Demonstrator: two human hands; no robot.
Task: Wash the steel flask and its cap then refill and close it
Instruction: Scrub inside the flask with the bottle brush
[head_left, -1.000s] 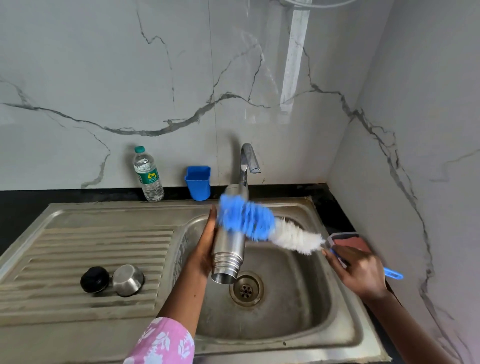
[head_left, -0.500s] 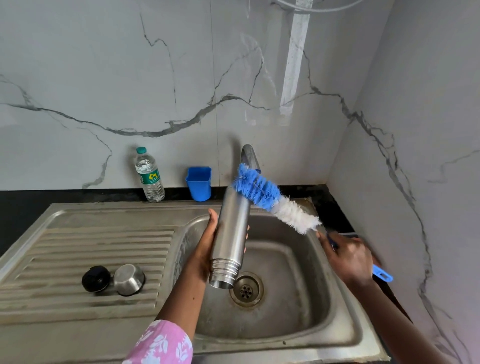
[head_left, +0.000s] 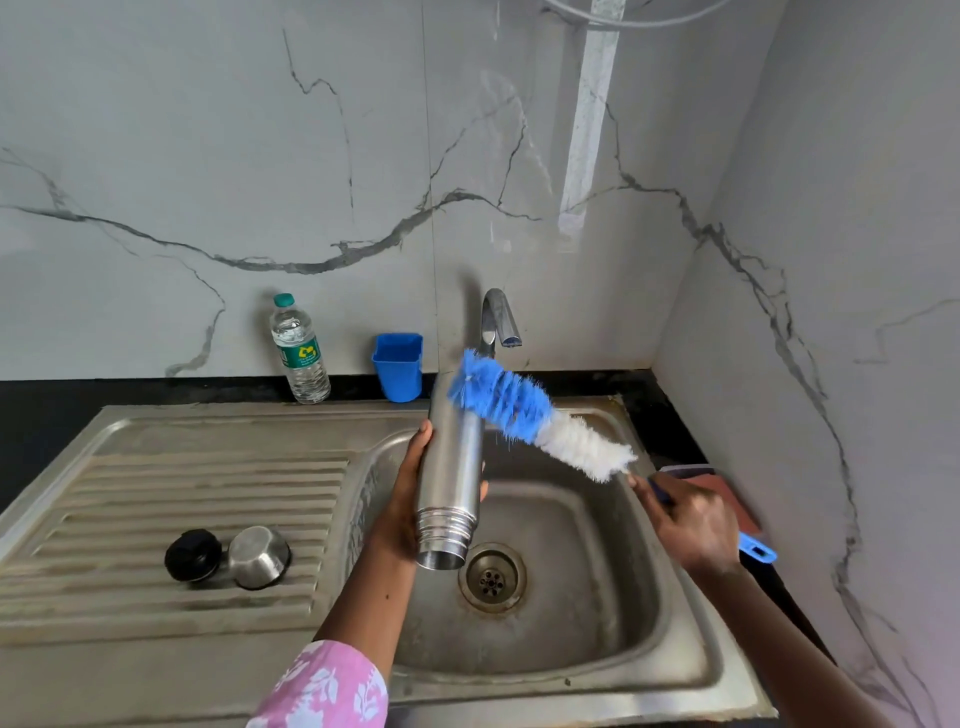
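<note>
My left hand (head_left: 402, 501) grips the steel flask (head_left: 451, 473) over the sink basin (head_left: 597, 613), mouth pointing down toward the drain (head_left: 491, 578). My right hand (head_left: 691, 522) holds the blue handle of a bottle brush (head_left: 540, 418); its blue and white bristles lie against the flask's upper end. The black inner stopper (head_left: 192, 555) and the steel cup cap (head_left: 258, 556) sit side by side on the ribbed drainboard (head_left: 156, 499) at the left.
A tap (head_left: 498, 317) arches over the basin behind the flask, with no water seen running. A plastic water bottle (head_left: 300, 351) and a blue cup (head_left: 398, 366) stand at the back wall. A reddish pad (head_left: 722, 480) lies on the right counter edge.
The brush head has risen from the flask's middle to its upper end. My right hand moved slightly back and right. The flask has stayed in my left hand.
</note>
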